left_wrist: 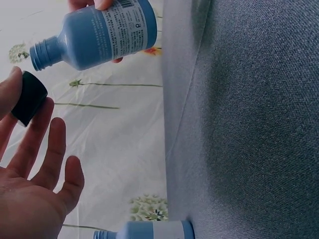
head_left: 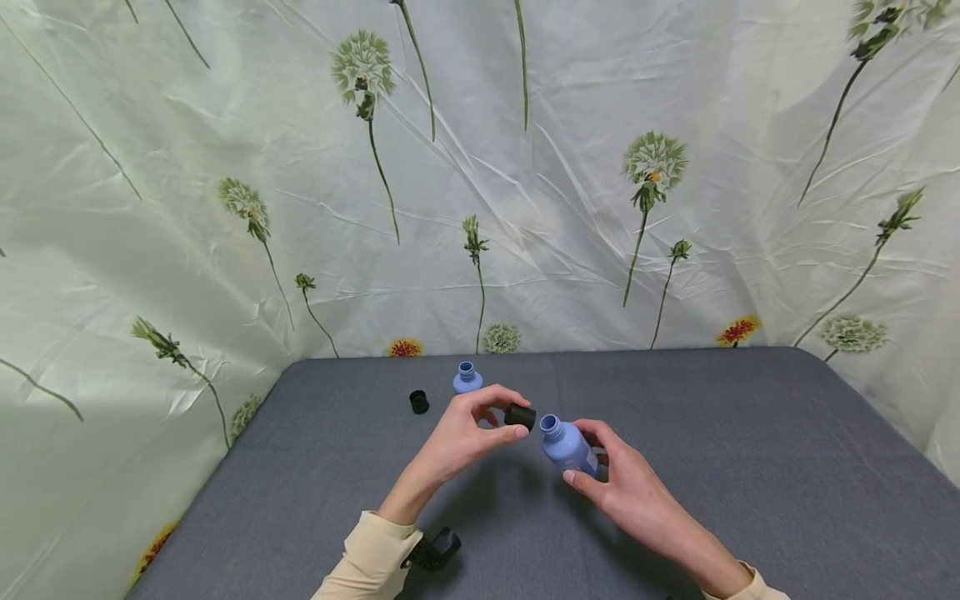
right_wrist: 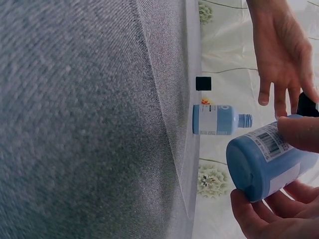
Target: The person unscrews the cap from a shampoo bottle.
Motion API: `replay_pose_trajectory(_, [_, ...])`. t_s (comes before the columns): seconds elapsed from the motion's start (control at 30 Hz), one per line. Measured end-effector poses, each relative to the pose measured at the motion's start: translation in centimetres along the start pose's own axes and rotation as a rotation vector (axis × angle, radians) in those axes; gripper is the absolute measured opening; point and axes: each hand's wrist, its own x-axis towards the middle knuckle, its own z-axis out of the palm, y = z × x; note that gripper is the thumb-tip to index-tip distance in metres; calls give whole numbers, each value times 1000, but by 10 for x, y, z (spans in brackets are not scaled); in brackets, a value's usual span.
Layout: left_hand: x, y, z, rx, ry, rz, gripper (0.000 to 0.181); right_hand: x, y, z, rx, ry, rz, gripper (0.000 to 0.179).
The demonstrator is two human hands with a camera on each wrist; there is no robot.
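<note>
Between thumb and fingers my left hand (head_left: 468, 429) pinches a black cap (head_left: 519, 417), held sideways just left of an open bottle mouth. My right hand (head_left: 630, 492) grips that blue bottle (head_left: 568, 446) by its body, tilted with the threaded neck toward the cap. A small gap separates cap and neck in the left wrist view, where the bottle (left_wrist: 107, 35) shows a pale printed label. Both are above the table. Beyond my left hand stands a second blue bottle (right_wrist: 217, 119), upright and uncapped; the left hand partly hides it in the head view.
Another black cap (head_left: 419, 402) rests on the grey cloth-covered table (head_left: 720, 433), left of the standing bottle. Behind the table's far edge hangs a pale curtain (head_left: 570, 250) printed with dandelions. A black wrist device (head_left: 435, 550) is strapped by my left cuff.
</note>
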Motion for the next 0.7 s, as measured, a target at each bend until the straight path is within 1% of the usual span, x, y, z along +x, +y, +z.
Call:
replay_pose_trajectory(0.2, [0, 1, 1, 17, 7, -20, 24, -1, 1, 0, 23, 13, 0, 54])
replay_pose_trajectory(0.43, [0, 1, 2, -21, -8, -32, 27, -1, 1, -1, 27, 26, 18, 56])
replay_pose_trajectory(0.57, [1, 0, 2, -28, -8, -31, 33, -1, 1, -1, 43, 26, 12, 55])
replay_pose_trajectory(0.7, [1, -1, 3, -43, -17, -52, 44, -1, 2, -1, 62, 25, 4, 55])
